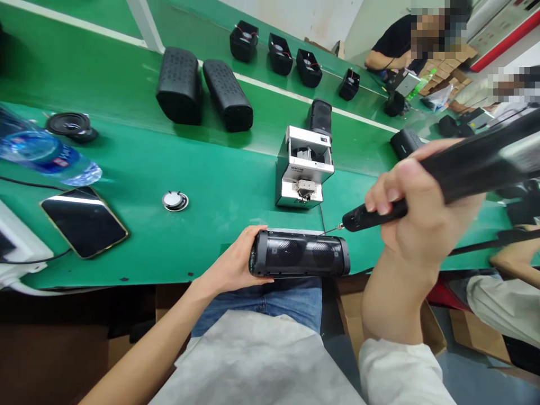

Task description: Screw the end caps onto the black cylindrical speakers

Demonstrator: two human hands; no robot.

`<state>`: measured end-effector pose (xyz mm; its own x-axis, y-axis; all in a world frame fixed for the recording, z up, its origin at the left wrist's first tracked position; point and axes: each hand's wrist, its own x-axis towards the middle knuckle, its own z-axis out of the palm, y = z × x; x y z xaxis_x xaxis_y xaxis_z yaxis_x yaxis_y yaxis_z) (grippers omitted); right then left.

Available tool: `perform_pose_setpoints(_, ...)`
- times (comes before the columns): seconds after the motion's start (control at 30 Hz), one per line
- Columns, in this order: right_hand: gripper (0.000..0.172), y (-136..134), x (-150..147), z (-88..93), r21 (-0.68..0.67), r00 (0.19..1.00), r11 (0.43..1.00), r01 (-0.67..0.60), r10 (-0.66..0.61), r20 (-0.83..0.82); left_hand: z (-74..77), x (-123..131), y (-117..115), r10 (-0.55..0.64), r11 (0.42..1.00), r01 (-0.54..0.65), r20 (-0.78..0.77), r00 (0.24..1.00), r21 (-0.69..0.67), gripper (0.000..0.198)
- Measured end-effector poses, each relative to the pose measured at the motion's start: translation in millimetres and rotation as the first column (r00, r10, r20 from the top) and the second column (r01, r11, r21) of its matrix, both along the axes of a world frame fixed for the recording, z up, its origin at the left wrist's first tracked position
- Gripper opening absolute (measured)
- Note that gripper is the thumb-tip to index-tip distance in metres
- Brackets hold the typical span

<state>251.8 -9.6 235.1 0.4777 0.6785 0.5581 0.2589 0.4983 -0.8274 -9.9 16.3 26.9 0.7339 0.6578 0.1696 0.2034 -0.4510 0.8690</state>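
Note:
My left hand grips the left end of a black speaker, which lies lengthwise at the table's front edge with its two round grilles facing me. In my right hand is a black electric screwdriver, its fingers wrapped round the body. The thin bit slants down to the speaker's upper long edge; whether it sits in a screw I cannot tell. Just behind the speaker stands a silver-and-black screw feeder.
Two black speaker housings and a row of small black boxes with wires stand farther back. Leftward lie a phone, a water bottle, a loose speaker driver and a small round silver part. Co-workers sit at the right.

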Motion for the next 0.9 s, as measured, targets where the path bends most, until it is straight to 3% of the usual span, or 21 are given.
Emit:
perform_pose_setpoints(0.17, 0.022, -2.4, 1.9, -34.3, -0.023, 0.992, 0.997, -0.077, 0.074, -0.102, -2.1, -0.9, -2.8, 0.036, 0.999, -0.036, -0.002, 0.999, -0.032, 0.112)
perform_pose_setpoints(0.3, 0.02, -6.6, 4.7, -43.3, -0.014, 0.981, 0.989, -0.147, 0.145, -0.128, -6.0, -1.6, -3.1, 0.069, 0.995, -0.07, -0.023, 0.997, -0.067, 0.117)
perform_pose_setpoints(0.5, 0.021, -9.6, 7.4, -45.6, 0.001, 0.972, 0.98, -0.197, 0.196, -0.134, -7.7, -3.0, -5.0, 0.086, 0.992, -0.092, -0.069, 0.994, -0.084, 0.114)
perform_pose_setpoints(0.73, 0.026, -6.6, 12.2, -47.3, -0.002, 0.98, 0.988, -0.154, 0.153, -0.126, -5.6, -1.7, -2.1, 0.083, 0.995, -0.085, -0.043, 0.996, -0.048, 0.111)
perform_pose_setpoints(0.9, 0.022, -6.4, 15.7, -22.7, -0.083, 0.963, 0.96, -0.269, 0.266, -0.038, -1.8, -0.2, -0.7, 0.041, 0.999, -0.041, -0.001, 0.999, 0.0, 0.108)
